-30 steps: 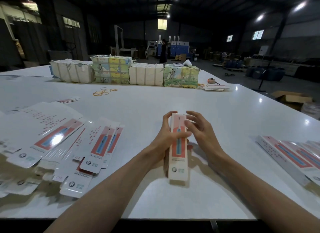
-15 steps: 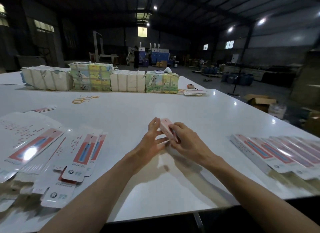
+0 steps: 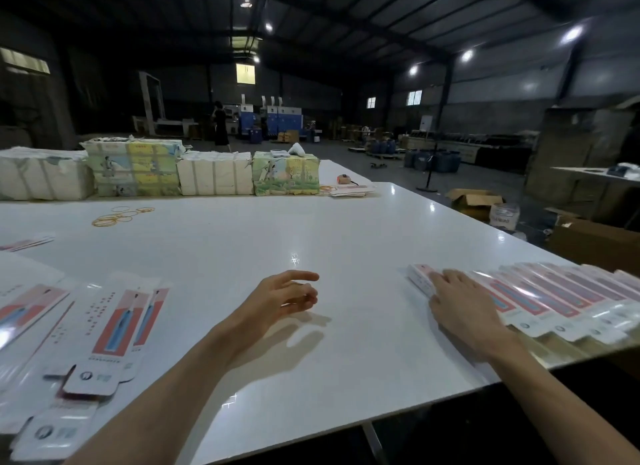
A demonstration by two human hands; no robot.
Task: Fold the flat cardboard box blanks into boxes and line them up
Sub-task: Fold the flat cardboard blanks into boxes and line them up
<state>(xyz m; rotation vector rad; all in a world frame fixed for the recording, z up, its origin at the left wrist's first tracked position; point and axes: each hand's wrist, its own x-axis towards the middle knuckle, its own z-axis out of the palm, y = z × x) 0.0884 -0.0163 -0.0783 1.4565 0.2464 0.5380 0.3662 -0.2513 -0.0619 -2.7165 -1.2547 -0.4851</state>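
One more folded box [image 3: 420, 280] has joined the row of boxes [image 3: 554, 291] at three o'clock on the table [image 3: 311, 229]; a second ago both hands held it at the centre; now the right hand [image 3: 457, 298] lies flat on it, pressing it against its neighbour; the left hand [image 3: 287, 293] hovers empty, fingers loosely curled; flat blanks [image 3: 117, 326] wait at nine o'clock, probably next.

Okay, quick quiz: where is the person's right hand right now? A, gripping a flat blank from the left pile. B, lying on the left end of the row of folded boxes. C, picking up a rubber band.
B: the right hand lies flat on the nearest box at the left end of the row of folded boxes.
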